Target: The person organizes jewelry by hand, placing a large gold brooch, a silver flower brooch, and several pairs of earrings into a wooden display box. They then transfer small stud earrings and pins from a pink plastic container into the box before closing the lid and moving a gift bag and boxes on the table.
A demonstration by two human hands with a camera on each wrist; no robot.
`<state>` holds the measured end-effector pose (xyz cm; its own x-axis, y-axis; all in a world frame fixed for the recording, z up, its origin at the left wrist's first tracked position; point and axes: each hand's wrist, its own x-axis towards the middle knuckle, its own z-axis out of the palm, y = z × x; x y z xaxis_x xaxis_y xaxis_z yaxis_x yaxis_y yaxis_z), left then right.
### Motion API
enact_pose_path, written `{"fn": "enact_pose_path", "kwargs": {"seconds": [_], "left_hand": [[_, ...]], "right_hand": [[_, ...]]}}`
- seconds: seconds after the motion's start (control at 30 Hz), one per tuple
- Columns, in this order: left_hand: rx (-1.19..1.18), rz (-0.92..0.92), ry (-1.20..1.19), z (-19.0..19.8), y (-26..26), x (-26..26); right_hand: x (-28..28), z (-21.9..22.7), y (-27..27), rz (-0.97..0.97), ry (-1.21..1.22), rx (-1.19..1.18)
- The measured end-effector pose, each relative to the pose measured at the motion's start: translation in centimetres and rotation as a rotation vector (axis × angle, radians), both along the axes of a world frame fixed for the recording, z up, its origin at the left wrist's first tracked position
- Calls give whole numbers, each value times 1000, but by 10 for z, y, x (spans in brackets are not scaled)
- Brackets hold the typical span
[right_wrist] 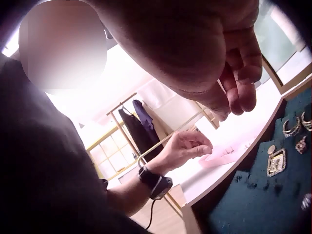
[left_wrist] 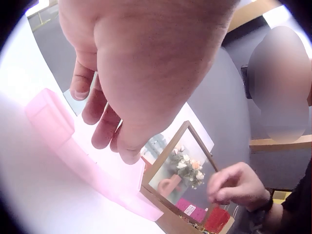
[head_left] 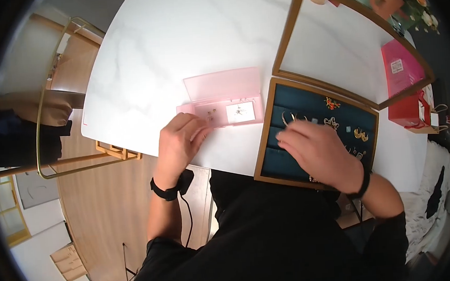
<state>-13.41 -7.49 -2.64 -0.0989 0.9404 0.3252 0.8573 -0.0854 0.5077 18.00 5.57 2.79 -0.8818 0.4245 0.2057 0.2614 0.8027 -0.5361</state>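
My left hand [head_left: 182,141] is at the left end of a pink box [head_left: 185,110], its fingers loosely bent, with nothing visible in them; whether they touch the box is unclear. The box's lid stands raised, and inside lie small earrings and a white card [head_left: 241,112]. Over the left part of a wooden jewelry case [head_left: 264,156] with dark teal lining hovers my right hand [head_left: 326,154], its fingers bent loosely and no item visible between them. Around it the case holds silver hoops, gold earrings [head_left: 361,134] and a red-and-gold piece [head_left: 332,103]. In the right wrist view a framed square earring [right_wrist: 276,162] lies below the fingers.
The case's glass lid [head_left: 333,44] stands open behind it. At the right are a pink box with a label [head_left: 402,68] and a red bag [head_left: 410,111]. Flowers [head_left: 419,1] stand at the back right. The marble-patterned table [head_left: 146,52] extends behind the pink box.
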Motion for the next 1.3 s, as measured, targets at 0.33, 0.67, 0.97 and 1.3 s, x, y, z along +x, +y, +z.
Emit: {"fn": "enact_pose_path", "kwargs": {"seconds": [0.33,0.67,0.97,1.3], "left_hand": [[107,61,-2,-20,-29,-18],[34,-122,126,2,14,-41],[-65,-305,349,-5,45,-35],[-67,-289,380,-12,47,-36]], "right_hand": [[-110,-56,40,196,-278,243],[-112,-58,39,185,-244,241],[-140,-66,35,162,-123,160],[-162,-80,35,167,-251,211]]}}
